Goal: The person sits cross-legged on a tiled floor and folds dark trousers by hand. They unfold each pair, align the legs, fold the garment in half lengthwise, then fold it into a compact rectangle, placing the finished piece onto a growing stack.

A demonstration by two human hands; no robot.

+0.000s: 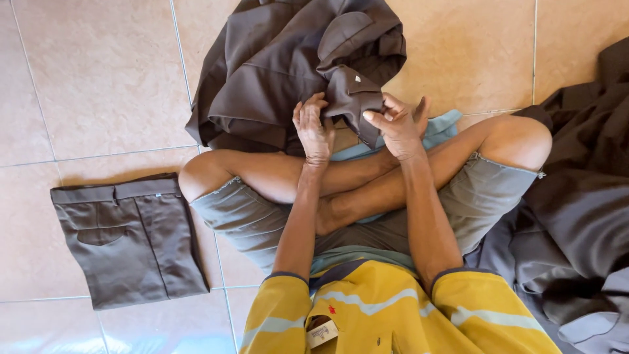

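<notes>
Your left hand (314,131) and right hand (398,128), each grip pinched on the crumpled dark brown fabric garment (288,72) ahead of your crossed legs, folded brown trousers (128,239) flat on beige tiled floor (98,85) at left, open tiles between, dark cloth heap (583,216) crowding right edge.

A: So how's the person sitting?

B: Cross-legged, shins stacked one over the other, knees splayed out wide to each side. Both arms reach straight forward over the legs, elbows only a little bent.

A: And the hands?

B: Pretty close together, out past the shins. The left hand (314,128) shows its back to the camera, fingers (308,105) curled in and pinched shut. The right hand (400,128) is turned a bit inward, thumb and forefinger pressed together, the other fingers (419,108) fanned up loosely.

A: Wrists?

B: Left one's straight, right one's cocked slightly toward the left hand.
</notes>
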